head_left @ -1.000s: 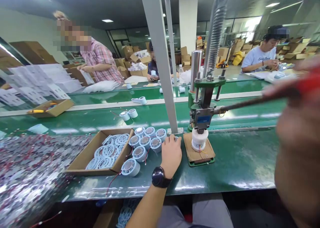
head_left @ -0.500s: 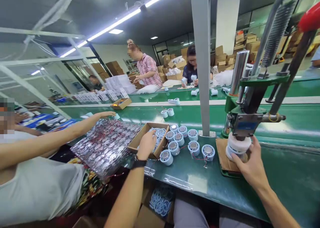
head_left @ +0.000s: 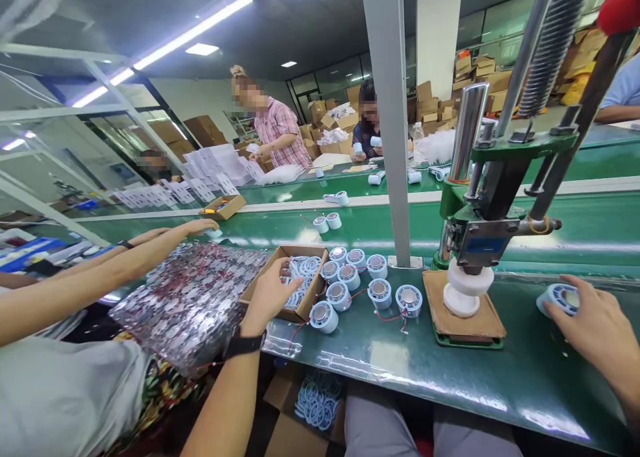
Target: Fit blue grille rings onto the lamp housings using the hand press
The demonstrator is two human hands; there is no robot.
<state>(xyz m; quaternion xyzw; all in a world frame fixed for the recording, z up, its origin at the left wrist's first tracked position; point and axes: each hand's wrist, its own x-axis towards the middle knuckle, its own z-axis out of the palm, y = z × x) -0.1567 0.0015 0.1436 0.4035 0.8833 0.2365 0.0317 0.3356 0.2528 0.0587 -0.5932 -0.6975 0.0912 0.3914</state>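
My right hand [head_left: 595, 327] is closed around a light-blue round motor housing [head_left: 569, 299] with a metal disc in its middle, on the green table to the right of the press. At the small cardboard box [head_left: 246, 302], my left hand [head_left: 273, 287] reaches over a pile of light-blue rings [head_left: 305, 270], fingers apart; I see nothing gripped. Several similar housings [head_left: 323, 317], some with thin red wires, stand upright between the box and the press. The hand press [head_left: 483, 240] has a white round head above a white seat [head_left: 461, 301] on a cardboard-covered base.
A grey post [head_left: 393, 143] rises from the table behind the housings. At left, a co-worker's arm [head_left: 125, 263] extends over a tray of shiny metal parts [head_left: 195, 297]. More rings [head_left: 320, 400] fill a box below the table edge. A green conveyor [head_left: 280, 227] runs behind.
My right hand has carried the housing from under the press head to the right, onto the table. My left hand has drawn back slightly over the rings, its fingers spreading. The view has shifted.
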